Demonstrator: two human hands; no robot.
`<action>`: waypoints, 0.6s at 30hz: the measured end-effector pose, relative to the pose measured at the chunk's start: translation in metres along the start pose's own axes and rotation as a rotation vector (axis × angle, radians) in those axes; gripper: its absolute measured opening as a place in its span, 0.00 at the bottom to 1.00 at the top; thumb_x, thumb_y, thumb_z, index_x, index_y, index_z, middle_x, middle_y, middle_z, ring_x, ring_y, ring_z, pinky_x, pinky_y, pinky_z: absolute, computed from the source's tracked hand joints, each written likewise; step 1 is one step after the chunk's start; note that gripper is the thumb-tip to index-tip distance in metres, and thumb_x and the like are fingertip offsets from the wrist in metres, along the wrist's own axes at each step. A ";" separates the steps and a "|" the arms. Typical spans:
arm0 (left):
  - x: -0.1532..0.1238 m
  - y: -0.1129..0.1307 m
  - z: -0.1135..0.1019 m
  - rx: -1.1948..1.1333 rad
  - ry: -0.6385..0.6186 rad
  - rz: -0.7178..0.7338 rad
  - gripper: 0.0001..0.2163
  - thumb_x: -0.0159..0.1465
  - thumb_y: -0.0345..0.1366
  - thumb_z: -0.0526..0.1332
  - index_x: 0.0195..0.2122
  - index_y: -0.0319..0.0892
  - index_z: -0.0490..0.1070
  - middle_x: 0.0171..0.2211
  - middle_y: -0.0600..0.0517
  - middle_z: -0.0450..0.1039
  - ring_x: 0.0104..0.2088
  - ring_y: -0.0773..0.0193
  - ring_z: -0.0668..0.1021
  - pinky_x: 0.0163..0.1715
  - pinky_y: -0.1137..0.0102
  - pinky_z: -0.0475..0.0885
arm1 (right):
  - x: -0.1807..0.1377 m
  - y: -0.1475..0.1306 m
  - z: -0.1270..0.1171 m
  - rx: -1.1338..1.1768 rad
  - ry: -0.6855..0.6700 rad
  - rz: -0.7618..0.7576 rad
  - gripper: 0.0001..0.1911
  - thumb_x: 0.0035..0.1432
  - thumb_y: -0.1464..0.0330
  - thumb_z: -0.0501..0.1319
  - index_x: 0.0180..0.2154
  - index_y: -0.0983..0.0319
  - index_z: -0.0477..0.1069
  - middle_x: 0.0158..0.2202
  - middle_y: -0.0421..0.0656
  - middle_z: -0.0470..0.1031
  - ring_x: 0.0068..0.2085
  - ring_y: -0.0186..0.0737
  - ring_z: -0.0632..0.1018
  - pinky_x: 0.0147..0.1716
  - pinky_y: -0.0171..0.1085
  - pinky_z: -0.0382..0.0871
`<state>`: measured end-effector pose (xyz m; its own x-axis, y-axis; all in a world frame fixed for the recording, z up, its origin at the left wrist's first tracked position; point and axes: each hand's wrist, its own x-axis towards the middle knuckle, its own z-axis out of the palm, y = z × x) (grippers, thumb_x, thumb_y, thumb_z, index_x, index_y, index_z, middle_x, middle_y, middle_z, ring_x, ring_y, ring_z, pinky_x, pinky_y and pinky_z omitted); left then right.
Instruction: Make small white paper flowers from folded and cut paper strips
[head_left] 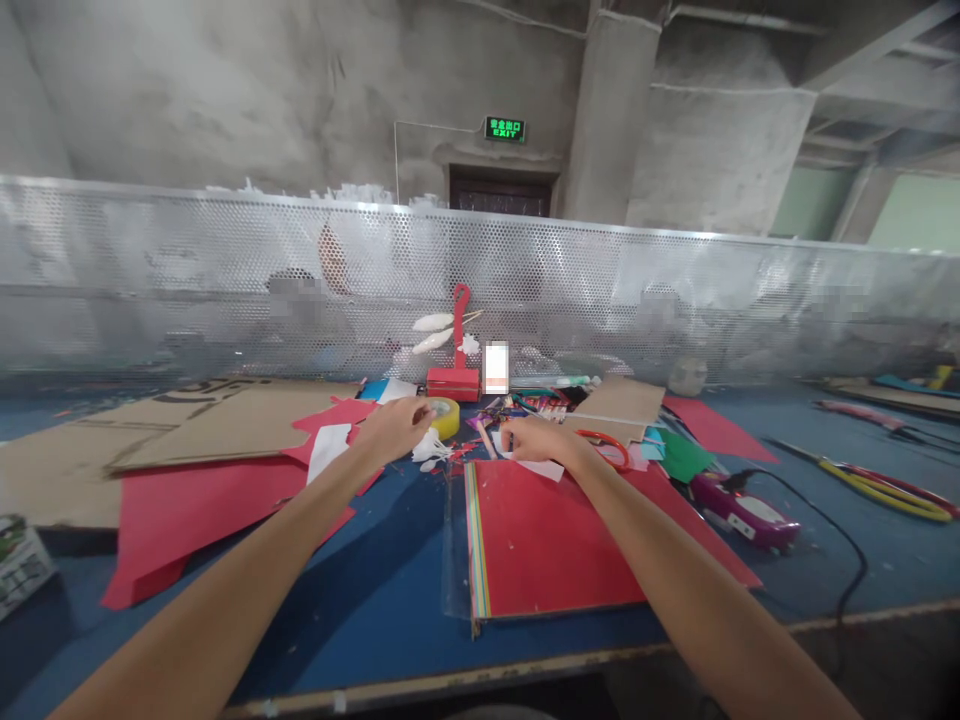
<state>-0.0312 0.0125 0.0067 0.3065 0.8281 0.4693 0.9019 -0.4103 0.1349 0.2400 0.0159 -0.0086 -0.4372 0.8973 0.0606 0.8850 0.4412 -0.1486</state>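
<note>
Both my arms reach forward over a blue table (390, 590). My left hand (397, 428) is curled, its fingertips near a yellow tape roll (444, 416) and small white paper scraps (430, 450); whether it grips anything I cannot see. My right hand (541, 440) rests knuckles up, fingers closed, on a white paper piece (541, 468) at the top edge of a stack of coloured paper with a red top sheet (555, 535). Red-handled scissors (609, 448) lie just right of that hand.
Red paper sheets (202, 510) and cardboard (187, 430) cover the left. A red stand with white feathers (454, 370) is at the back. A purple glue gun (739, 508) with a black cord lies on the right. A perforated metal screen (675, 290) closes off the far side.
</note>
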 end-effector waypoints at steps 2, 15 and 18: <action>0.000 0.001 0.001 -0.024 0.002 0.007 0.13 0.66 0.43 0.52 0.35 0.44 0.73 0.34 0.48 0.77 0.34 0.58 0.76 0.30 0.70 0.61 | 0.001 0.000 0.000 0.013 0.045 -0.006 0.14 0.48 0.77 0.62 0.38 0.60 0.78 0.36 0.43 0.81 0.36 0.40 0.79 0.31 0.31 0.63; -0.005 0.033 0.008 -0.754 -0.226 0.164 0.14 0.63 0.47 0.57 0.34 0.41 0.70 0.31 0.52 0.72 0.32 0.64 0.74 0.32 0.72 0.67 | -0.003 -0.026 -0.014 1.017 0.176 -0.219 0.13 0.51 0.62 0.68 0.34 0.64 0.74 0.28 0.40 0.75 0.24 0.30 0.71 0.25 0.31 0.66; -0.005 0.033 0.009 -0.820 -0.196 0.145 0.14 0.62 0.47 0.59 0.30 0.40 0.68 0.27 0.54 0.68 0.28 0.66 0.71 0.30 0.72 0.66 | -0.004 -0.029 -0.012 1.033 0.162 -0.223 0.15 0.50 0.59 0.69 0.33 0.64 0.74 0.28 0.40 0.75 0.24 0.31 0.72 0.24 0.31 0.65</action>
<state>0.0005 -0.0013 0.0008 0.5170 0.7665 0.3811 0.3679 -0.6010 0.7096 0.2176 -0.0003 0.0077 -0.4789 0.8218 0.3087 0.1901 0.4404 -0.8774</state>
